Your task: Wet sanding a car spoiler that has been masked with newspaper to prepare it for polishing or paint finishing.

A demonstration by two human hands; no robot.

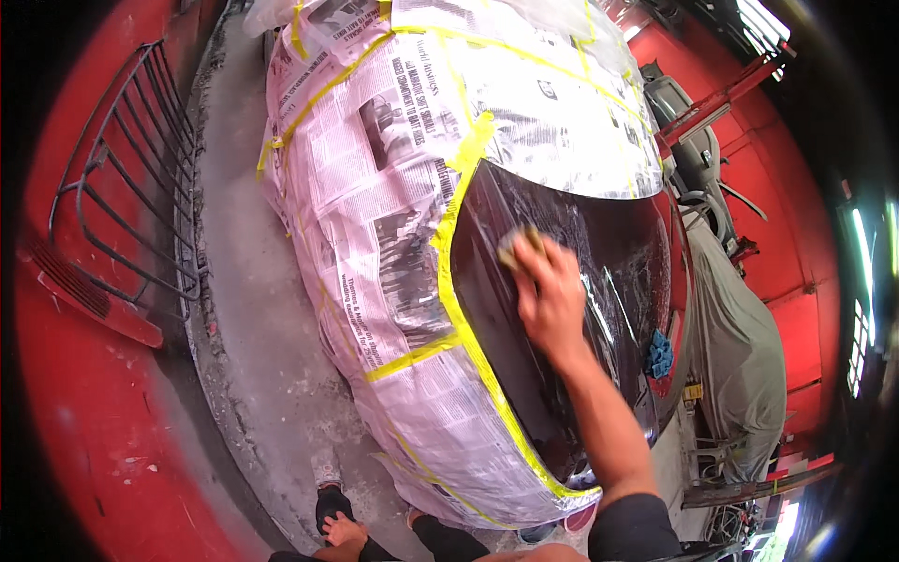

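My right hand [554, 295] grips a small yellowish-grey pad [518, 245], blurred by motion, against a dark, glossy, wet-looking car panel [613, 239]. Whether the pad is a sponge or a sanding block I cannot tell. Yellow masking tape [446, 281] borders the panel's left side, and taped newspaper sheets [403, 215] cover the bodywork around it. Down at the lower edge, my left hand [345, 532] lies on my dark-clad leg with its fingers apart, holding nothing. A crumpled blue cloth [661, 354] rests near the panel's right edge.
A black metal rack [140, 187] stands by the red wall [103, 412] at left. Concrete floor [267, 309] runs between wall and car. On the right are a grey-green draped cover [740, 347] and loose car parts [688, 140]. A reddish bucket [581, 521] sits below the car's near end.
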